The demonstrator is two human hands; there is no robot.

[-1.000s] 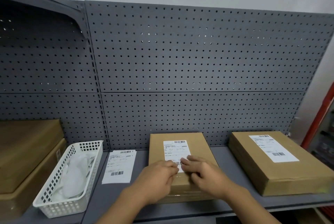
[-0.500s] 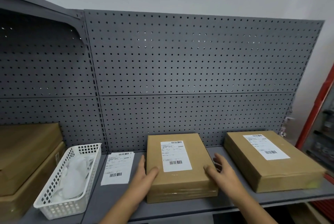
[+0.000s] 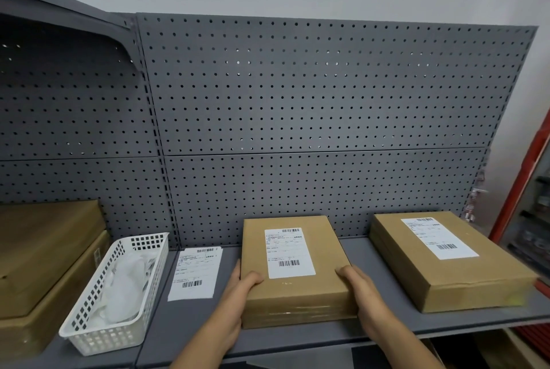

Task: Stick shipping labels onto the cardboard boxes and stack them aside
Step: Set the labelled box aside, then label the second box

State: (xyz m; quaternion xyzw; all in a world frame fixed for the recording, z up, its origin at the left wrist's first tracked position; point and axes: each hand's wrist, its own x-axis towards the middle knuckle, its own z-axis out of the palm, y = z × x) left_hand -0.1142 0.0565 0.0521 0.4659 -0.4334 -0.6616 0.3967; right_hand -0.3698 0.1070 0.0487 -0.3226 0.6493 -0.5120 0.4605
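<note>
The left hand (image 3: 238, 288) and right hand (image 3: 361, 288) gripped the near corners of the labelled box (image 3: 297, 294), thumbs on top, fingers round its sides. The box lay flat at the middle of the shelf (image 3: 372, 330), against its front edge. It appeared stiff, flat and light; hold both side walls, clear of the label (image 3: 289, 252). A grey pegboard (image 3: 297, 100) backed the shelf; a second box (image 3: 446, 279) sat toward the right end.

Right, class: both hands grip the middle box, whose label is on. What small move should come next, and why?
Probably lift the middle box off the shelf, toward the right-hand box. Its label is stuck on top, the left hand and right hand grip its near corners, and the right-hand box, also labelled, may start the stack.
</note>
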